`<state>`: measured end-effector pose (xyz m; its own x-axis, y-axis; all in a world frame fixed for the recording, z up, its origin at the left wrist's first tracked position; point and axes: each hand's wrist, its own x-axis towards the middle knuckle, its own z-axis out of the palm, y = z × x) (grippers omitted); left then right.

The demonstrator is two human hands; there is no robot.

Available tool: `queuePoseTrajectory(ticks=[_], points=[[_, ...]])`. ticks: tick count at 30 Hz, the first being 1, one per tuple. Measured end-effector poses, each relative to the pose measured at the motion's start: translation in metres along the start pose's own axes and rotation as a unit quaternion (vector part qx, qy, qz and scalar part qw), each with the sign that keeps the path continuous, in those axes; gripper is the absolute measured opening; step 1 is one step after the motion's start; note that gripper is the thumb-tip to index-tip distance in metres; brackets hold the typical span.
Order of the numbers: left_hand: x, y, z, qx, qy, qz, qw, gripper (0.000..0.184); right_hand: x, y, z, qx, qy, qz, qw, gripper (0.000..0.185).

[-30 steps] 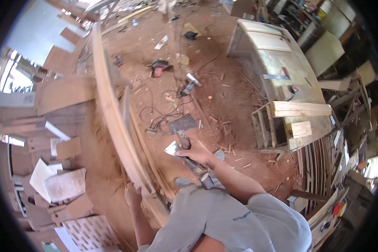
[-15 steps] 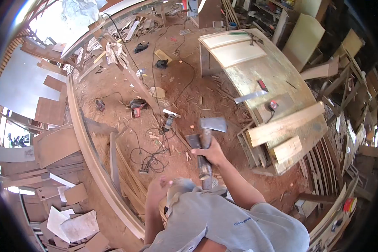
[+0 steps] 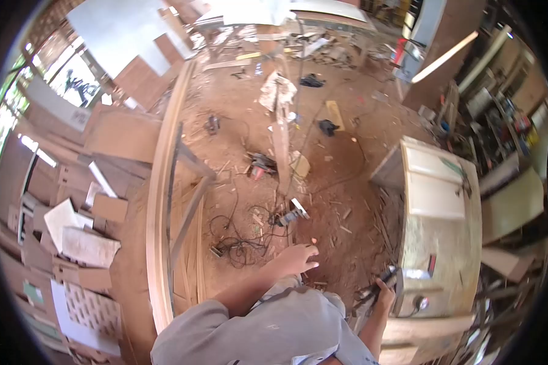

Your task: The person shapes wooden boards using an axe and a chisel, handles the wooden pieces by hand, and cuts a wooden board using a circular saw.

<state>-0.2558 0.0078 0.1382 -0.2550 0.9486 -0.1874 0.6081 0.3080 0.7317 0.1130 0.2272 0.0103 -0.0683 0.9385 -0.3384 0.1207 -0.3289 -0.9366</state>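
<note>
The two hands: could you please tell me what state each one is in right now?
Left hand: open, fingers apart, nothing seen in it.
Right hand: closed, holding a dark tool, too blurred to identify.

bench (image 3: 429, 242) to your right: two pale panels (image 3: 435, 198), a metal strip (image 3: 416, 274)
dirt floor (image 3: 335, 198) before you: tangled cords (image 3: 240, 248), a red-and-black tool (image 3: 261, 164), wood scraps (image 3: 345, 229)

Daylight enters at the left through the wall opening (image 3: 74, 82). Glare whitens the sheet (image 3: 249, 12) at top centre. The shelving (image 3: 517, 125) at the right is dim. Wide-angle distortion bows the long beam (image 3: 162, 213). Vignetting blackens all 4 corners. Blur softens the right hand (image 3: 385, 295) and held tool (image 3: 364, 297).
</note>
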Motion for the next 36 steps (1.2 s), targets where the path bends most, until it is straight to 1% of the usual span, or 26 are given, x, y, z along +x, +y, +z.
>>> queuePoseTrajectory(ticks=[1,2,4,5,7,8,9,10,11,12,13,14,15,16,19,21,22,23,24,26,28,30,32,35,36], points=[[0.013,0.009,-0.014,-0.006,-0.005,-0.005,1.000,0.045,0.017,-0.006,-0.001,0.004,0.033,-0.010,0.999,0.040],[0.027,-0.002,-0.010,-0.003,0.018,-0.001,1.000,0.044,0.040,-0.007,-0.009,-0.007,0.039,0.018,0.999,0.037],[0.042,-0.007,-0.019,0.013,0.030,-0.020,0.999,0.042,0.089,-0.005,-0.025,-0.027,0.056,0.072,0.995,0.032],[0.051,-0.007,-0.023,0.020,0.037,-0.028,0.999,0.042,0.108,-0.012,-0.025,-0.077,0.124,0.092,0.985,0.021],[0.056,-0.006,-0.037,0.011,0.028,-0.056,0.998,0.041,0.144,-0.031,-0.030,-0.102,0.116,0.111,0.982,0.035],[0.056,-0.007,-0.041,0.005,0.026,-0.074,0.997,0.040,0.162,-0.040,-0.030,-0.100,0.122,0.118,0.980,0.032],[0.059,-0.026,-0.034,0.038,0.034,-0.092,0.994,0.040,0.172,-0.055,-0.023,-0.103,0.127,0.126,0.979,0.029],[0.061,-0.052,-0.015,0.065,0.040,-0.115,0.990,0.040,0.217,-0.026,-0.038,-0.132,0.158,0.063,0.977,0.025],[0.059,-0.065,0.003,0.091,0.050,-0.139,0.985,0.041,0.239,-0.034,-0.038,-0.268,0.210,0.060,0.938,0.026],[0.054,-0.056,-0.002,0.073,0.058,-0.194,0.977,0.044,0.278,-0.024,-0.052,-0.312,0.187,0.081,0.928,0.031],[0.047,-0.050,0.004,0.056,0.106,-0.232,0.965,0.045,0.316,-0.016,-0.065,-0.356,0.162,0.100,0.915,0.035],[0.038,-0.044,0.011,0.041,0.148,-0.267,0.952,0.045,0.328,-0.022,-0.067,-0.407,0.171,0.090,0.893,0.034],[0.030,-0.038,0.018,0.027,0.186,-0.298,0.936,0.046,0.338,-0.028,-0.062,-0.447,0.187,0.054,0.873,0.034],[0.025,-0.035,0.030,-0.001,0.209,-0.320,0.924,0.051,0.347,-0.030,-0.063,-0.484,0.208,0.013,0.850,0.033],[0.008,-0.004,0.051,-0.046,0.231,-0.365,0.901,0.050,0.361,-0.045,-0.054,-0.533,0.246,-0.160,0.794,0.032],[0.000,0.007,0.062,-0.057,0.237,-0.410,0.879,0.048,0.368,-0.050,-0.040,-0.530,0.228,-0.287,0.764,0.031],[-0.005,0.011,0.069,-0.062,0.238,-0.432,0.868,0.047,0.371,-0.049,-0.030,-0.523,0.204,-0.350,0.750,0.031],[-0.013,0.011,0.076,-0.077,0.262,-0.443,0.854,0.047,0.373,-0.047,-0.016,-0.507,0.163,-0.402,0.745,0.030],[-0.022,0.009,0.085,-0.090,0.283,-0.452,0.841,0.047,0.371,-0.041,0.003,-0.506,0.153,-0.409,0.744,0.030],[-0.044,0.002,0.092,-0.110,0.315,-0.478,0.813,0.048,0.355,-0.030,0.062,-0.451,-0.038,-0.483,0.749,0.029],[-0.061,-0.005,0.096,-0.119,0.330,-0.504,0.789,0.051,0.306,-0.022,0.140,-0.389,-0.221,-0.328,0.832,0.023],[-0.082,-0.022,0.100,-0.134,0.337,-0.532,0.765,0.051,0.227,-0.043,0.215,-0.373,-0.321,-0.347,0.799,0.018],[-0.109,-0.040,0.103,-0.141,0.358,-0.542,0.747,0.051,0.168,-0.043,0.279,-0.295,-0.440,-0.332,0.780,0.018],[-0.155,-0.070,0.096,-0.147,0.400,-0.534,0.730,0.050,0.091,-0.019,0.365,-0.275,-0.546,-0.245,0.753,0.016],[-0.173,-0.077,0.090,-0.154,0.406,-0.537,0.723,0.050,0.063,-0.017,0.387,-0.283,-0.562,-0.255,0.734,0.015]])
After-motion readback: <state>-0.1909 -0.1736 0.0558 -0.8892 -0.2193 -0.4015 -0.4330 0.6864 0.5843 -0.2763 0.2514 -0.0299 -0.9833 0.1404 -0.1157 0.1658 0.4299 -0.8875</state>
